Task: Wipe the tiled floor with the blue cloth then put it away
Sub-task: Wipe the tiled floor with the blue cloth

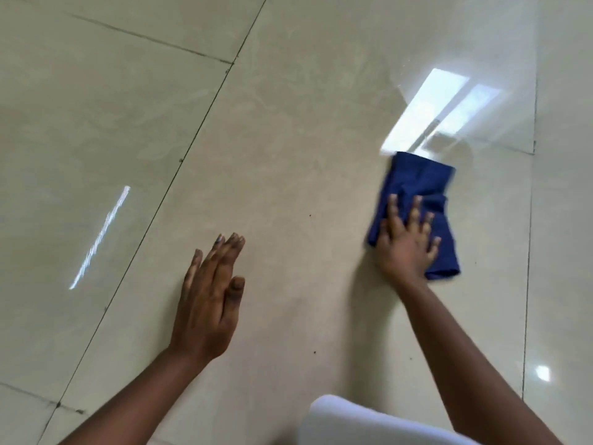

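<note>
Under the right hand (pixel 406 239), spread flat with fingers fanned and pressing down, lies the crumpled dark blue fabric cloth (pixel 417 194), bunched against the glossy beige tiled floor (pixel 288 139). Only the near part of the cloth sits beneath the palm; the far part reaches out beyond the fingertips toward a bright window reflection (pixel 439 110) on the tile. The left hand (pixel 210 300) is well apart to the other side, fingers straight and close together; whether it bears on the floor or hovers just over it I cannot tell.

Wiping appears under way, and the risks come from the grip and the surface. Since nothing pinches the cloth, a fast stroke could let the palm slide off and leave it behind, or roll the loose far end under so less fabric touches the tile. The floor looks polished, so a leaning left hand could slip if the tile is damp. Small dark specks (pixel 314 351) between the two hands, nearer the body, could be missed if strokes stay beyond the right hand. A white rounded shape (pixel 353 419) near the right forearm, unclear what it is, could get in the way of a return stroke.
</note>
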